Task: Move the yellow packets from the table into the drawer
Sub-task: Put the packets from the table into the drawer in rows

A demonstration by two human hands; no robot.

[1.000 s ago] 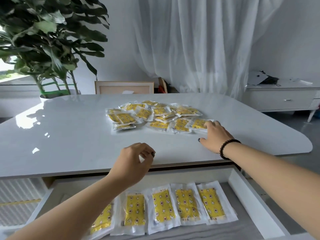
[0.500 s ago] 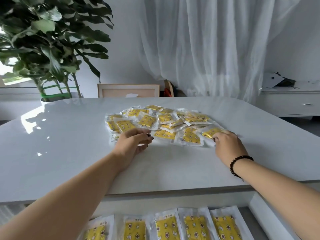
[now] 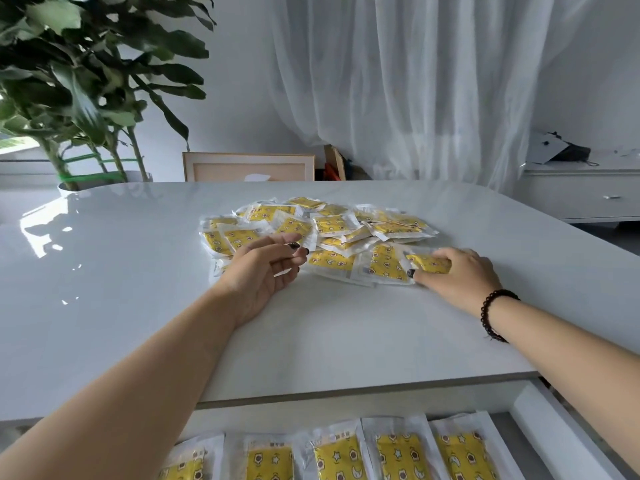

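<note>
From the head view, a heap of yellow packets (image 3: 322, 233) lies mid-table (image 3: 104, 289); the right hand (image 3: 457, 271) pinches one packet (image 3: 427, 263) at the heap's near right edge. The left hand (image 3: 263, 271) rests relaxed, fingers loose, holding nothing, at the heap's near left. Five packets (image 3: 337, 455) lie in a row in the open drawer (image 3: 547, 424) below the near edge.

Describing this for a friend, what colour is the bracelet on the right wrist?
Dark, near black, a string of round beads; the head view shows it plainly.

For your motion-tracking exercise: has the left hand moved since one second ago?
Yes. The left hand went forward from the near table edge, above the drawer, to the pile of yellow packets, where it now lies palm up, fingers relaxed.
</note>
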